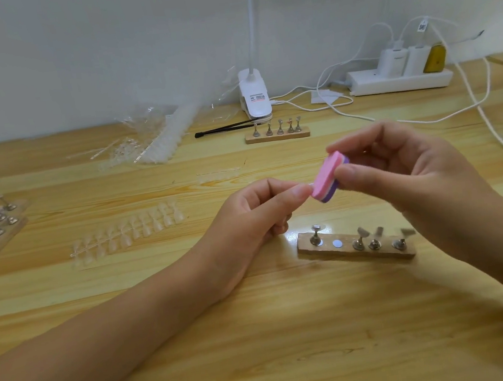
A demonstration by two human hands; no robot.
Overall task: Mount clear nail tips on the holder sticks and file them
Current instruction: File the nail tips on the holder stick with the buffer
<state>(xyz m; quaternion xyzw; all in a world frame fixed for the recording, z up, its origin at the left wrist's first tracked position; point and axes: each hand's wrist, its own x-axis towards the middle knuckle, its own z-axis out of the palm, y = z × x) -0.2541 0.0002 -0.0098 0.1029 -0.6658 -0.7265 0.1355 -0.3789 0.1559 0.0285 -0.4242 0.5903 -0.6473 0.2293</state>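
1. While the right hand (pixel 407 177) pinches a pink-and-purple buffer block (pixel 328 177), the left hand (pixel 247 219) pinches what looks like a clear nail tip (pixel 308 187) against it, above the near holder base (pixel 346 250).
2. Filing is in hand; the next move probably calls for short, light strokes.

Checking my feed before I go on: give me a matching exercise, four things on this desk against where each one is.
1 buffer block
2 single clear tip
3 near holder base
4 power strip

a back right, by the wall
b pinched in the left hand
c on the table beneath the right hand
d pinched in the right hand

Pairs: 1-d, 2-b, 3-c, 4-a
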